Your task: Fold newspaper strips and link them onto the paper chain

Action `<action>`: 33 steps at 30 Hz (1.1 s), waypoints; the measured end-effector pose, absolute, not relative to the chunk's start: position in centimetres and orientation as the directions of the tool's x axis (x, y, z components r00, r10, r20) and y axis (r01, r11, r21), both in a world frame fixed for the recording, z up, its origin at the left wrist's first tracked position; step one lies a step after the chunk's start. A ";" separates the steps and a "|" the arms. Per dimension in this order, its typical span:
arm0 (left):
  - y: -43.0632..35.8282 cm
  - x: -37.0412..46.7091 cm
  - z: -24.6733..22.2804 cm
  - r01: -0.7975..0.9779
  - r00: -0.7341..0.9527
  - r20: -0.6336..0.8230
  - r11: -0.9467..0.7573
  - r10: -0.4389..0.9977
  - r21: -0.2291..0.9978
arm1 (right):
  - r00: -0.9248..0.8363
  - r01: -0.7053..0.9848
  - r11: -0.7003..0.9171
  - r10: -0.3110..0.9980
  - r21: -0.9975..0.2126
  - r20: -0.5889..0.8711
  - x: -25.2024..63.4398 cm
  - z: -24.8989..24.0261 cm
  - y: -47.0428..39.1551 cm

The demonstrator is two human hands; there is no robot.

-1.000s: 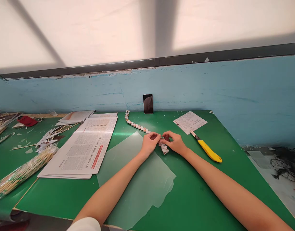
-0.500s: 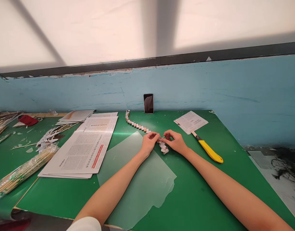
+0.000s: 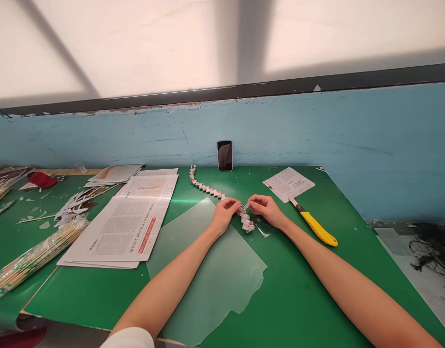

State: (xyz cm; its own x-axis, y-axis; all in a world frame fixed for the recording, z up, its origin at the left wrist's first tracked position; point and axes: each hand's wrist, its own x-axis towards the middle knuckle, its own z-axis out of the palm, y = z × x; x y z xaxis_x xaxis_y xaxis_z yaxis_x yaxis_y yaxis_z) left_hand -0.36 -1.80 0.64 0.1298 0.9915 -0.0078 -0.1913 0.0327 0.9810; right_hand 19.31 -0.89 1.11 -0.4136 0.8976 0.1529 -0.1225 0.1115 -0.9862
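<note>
A zigzag chain of folded paper point(image 3: 247, 223) lies on the green table, its long tail curving back toward the wall. My left hand point(image 3: 224, 214) pinches the chain near its front part, with fingers closed. My right hand point(image 3: 266, 210) is closed on a thin folded paper strip point(image 3: 245, 206) that slants up out of the chain. Just below the right hand lies a small clear scrap point(image 3: 262, 233). Under my left forearm is a translucent sheet point(image 3: 211, 270) with a ragged edge.
A yellow utility knife point(image 3: 318, 228) rests with its tip on a square of newspaper point(image 3: 289, 182). A phone point(image 3: 224, 155) leans on the blue wall. Newspapers point(image 3: 126, 222), bagged bamboo sticks point(image 3: 37, 258) and a red cloth-like item point(image 3: 43, 180) are at left.
My right hand has moved slightly right, away from the left, and the paper strip between them now shows. The clear scrap below the right hand has come into sight.
</note>
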 end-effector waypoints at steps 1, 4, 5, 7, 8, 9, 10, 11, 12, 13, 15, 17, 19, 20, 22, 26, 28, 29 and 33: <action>-1.8 -0.4 0.6 -0.198 0.129 -0.008 0.033 0.992 0.980 | -0.409 -0.140 0.102 0.900 -0.985 0.151 19.3 0.9 -0.9; -1.8 -0.4 0.6 -0.204 0.132 -0.009 0.036 0.991 0.978 | -0.409 -0.191 0.074 0.900 -0.979 0.148 19.1 0.7 -0.9; -1.8 -0.4 0.6 -0.207 0.134 -0.008 0.036 0.991 0.978 | -0.416 -0.198 0.066 0.898 -0.978 0.145 19.1 0.7 -0.9; -1.9 -0.4 0.6 -0.208 0.136 -0.001 0.030 0.991 0.978 | -0.441 -0.183 0.049 0.888 -0.982 0.127 18.9 0.9 -1.1; -1.9 -0.4 0.6 -0.204 0.136 0.003 0.025 0.991 0.979 | -0.452 -0.168 0.044 0.884 -0.985 0.116 18.9 1.1 -1.1; -2.0 -0.4 0.6 -0.198 0.135 0.008 0.019 0.991 0.980 | -0.458 -0.152 0.042 0.883 -0.987 0.108 18.8 1.3 -1.2; -2.0 -0.4 0.6 -0.194 0.134 0.012 0.014 0.991 0.981 | -0.456 -0.136 0.045 0.884 -0.990 0.103 18.8 1.5 -1.3; -2.0 -0.3 0.6 -0.195 0.136 0.015 0.012 0.991 0.981 | -0.445 -0.121 0.055 0.890 -0.991 0.103 18.7 1.7 -1.4; -1.9 -0.3 0.5 -0.202 0.138 0.016 0.013 0.990 0.979 | -0.425 -0.108 0.069 0.899 -0.992 0.109 18.6 1.9 -1.4; -1.9 -0.3 0.5 -0.212 0.141 0.015 0.015 0.990 0.977 | -0.399 -0.097 0.088 0.909 -0.991 0.120 18.5 2.1 -1.5; -1.8 -0.3 0.4 -0.235 0.139 0.013 0.021 0.990 0.972 | -0.335 -0.084 0.130 0.930 -0.988 0.151 18.3 2.2 -1.6; -1.8 -0.3 0.3 -0.250 0.129 0.008 0.025 0.992 0.968 | -0.278 -0.080 0.169 0.943 -0.982 0.185 18.1 2.1 -1.8; -1.7 -0.3 0.3 -0.262 0.119 0.004 0.028 0.993 0.965 | -0.243 -0.063 0.214 0.944 -0.975 0.223 17.9 1.8 -1.9; -1.7 -0.3 0.2 -0.270 0.114 0.002 0.029 0.994 0.963 | -0.226 -0.041 0.247 0.942 -0.968 0.250 17.8 1.6 -2.0; -1.7 -0.3 0.2 -0.284 0.103 0.000 0.029 0.995 0.958 | -0.191 0.024 0.343 0.923 -0.939 0.333 17.7 1.4 -2.2; -1.8 -0.3 0.3 -0.278 0.084 0.011 0.013 0.996 0.960 | -0.210 0.146 0.501 0.858 -0.853 0.468 17.7 1.5 -2.6; -1.9 -0.3 0.4 -0.251 0.071 0.028 -0.009 0.997 0.968 | -0.243 0.191 0.546 0.831 -0.816 0.500 17.7 1.6 -2.8; -2.0 -0.3 0.5 -0.234 0.064 0.038 -0.022 0.997 0.972 | -0.251 0.213 0.569 0.817 -0.794 0.519 17.7 1.7 -2.8; -2.3 -0.3 1.0 -0.159 0.037 0.071 -0.065 0.997 0.985 | -0.249 0.277 0.650 0.760 -0.707 0.601 17.6 1.7 -3.0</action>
